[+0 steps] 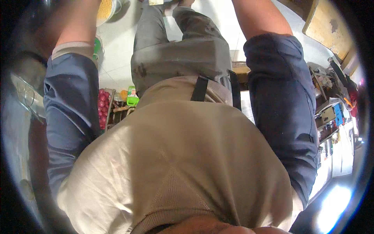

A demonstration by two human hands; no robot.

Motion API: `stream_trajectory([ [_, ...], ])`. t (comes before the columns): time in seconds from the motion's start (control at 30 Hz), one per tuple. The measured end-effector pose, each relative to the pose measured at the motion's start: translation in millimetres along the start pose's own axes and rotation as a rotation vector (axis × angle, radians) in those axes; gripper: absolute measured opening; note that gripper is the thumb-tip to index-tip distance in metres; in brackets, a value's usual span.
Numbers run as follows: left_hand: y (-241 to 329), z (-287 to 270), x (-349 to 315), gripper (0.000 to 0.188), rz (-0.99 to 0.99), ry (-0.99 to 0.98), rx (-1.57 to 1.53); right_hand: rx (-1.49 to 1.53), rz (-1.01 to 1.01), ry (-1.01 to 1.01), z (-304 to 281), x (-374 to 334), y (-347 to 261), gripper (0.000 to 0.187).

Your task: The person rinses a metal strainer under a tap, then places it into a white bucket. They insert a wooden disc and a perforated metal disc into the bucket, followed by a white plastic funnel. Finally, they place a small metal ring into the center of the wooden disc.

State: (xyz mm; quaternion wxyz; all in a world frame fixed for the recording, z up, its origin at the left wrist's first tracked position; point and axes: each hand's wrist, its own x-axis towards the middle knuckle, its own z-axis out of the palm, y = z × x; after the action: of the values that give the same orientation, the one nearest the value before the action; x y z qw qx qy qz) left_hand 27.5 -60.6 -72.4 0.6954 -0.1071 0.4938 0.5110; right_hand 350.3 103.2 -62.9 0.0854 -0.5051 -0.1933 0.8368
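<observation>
Both my arms stretch toward the upper edge, and my hands lie beyond it, out of sight. My left forearm (80, 23) is bare below a dark blue sleeve (72, 97) with a beige cuff. Beside that forearm stands a tub of yellow grain-like stuff (104, 11), cut by the upper edge. On the other side, my right forearm (261, 17) comes out of a pushed-up dark blue sleeve (278, 78). What either hand holds or touches is hidden. A tan top and grey trousers (179, 58) fill the middle.
Round red items (103, 105) in a netlike heap and a bright green container (132, 97) lie at the left, on or near the pale floor (115, 58). A worn yellowish board (329, 29) stands at the upper right. Cluttered shelves (329, 113) line the right side.
</observation>
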Motion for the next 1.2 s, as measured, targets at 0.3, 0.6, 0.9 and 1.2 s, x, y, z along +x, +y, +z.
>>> stream_trajectory([
  [0.3,-5.4,14.5,-13.0,0.056,0.032,-0.083,-0.012,-0.050,0.053,0.032,-0.4,2.9,-3.1,0.035],
  [0.6,-1.9,21.6,-20.8,0.056,0.051,-0.125,-0.023,-0.024,-0.002,-0.033,0.4,13.1,-19.3,0.032],
  [0.9,-4.1,19.5,-21.6,0.054,0.009,-0.142,-0.078,-0.034,0.010,-0.074,-7.5,24.9,-20.2,0.032],
  [1.2,22.0,5.1,-39.1,0.085,-0.016,0.421,0.254,-0.086,0.008,-0.021,-1.1,-35.4,-23.9,0.044],
])
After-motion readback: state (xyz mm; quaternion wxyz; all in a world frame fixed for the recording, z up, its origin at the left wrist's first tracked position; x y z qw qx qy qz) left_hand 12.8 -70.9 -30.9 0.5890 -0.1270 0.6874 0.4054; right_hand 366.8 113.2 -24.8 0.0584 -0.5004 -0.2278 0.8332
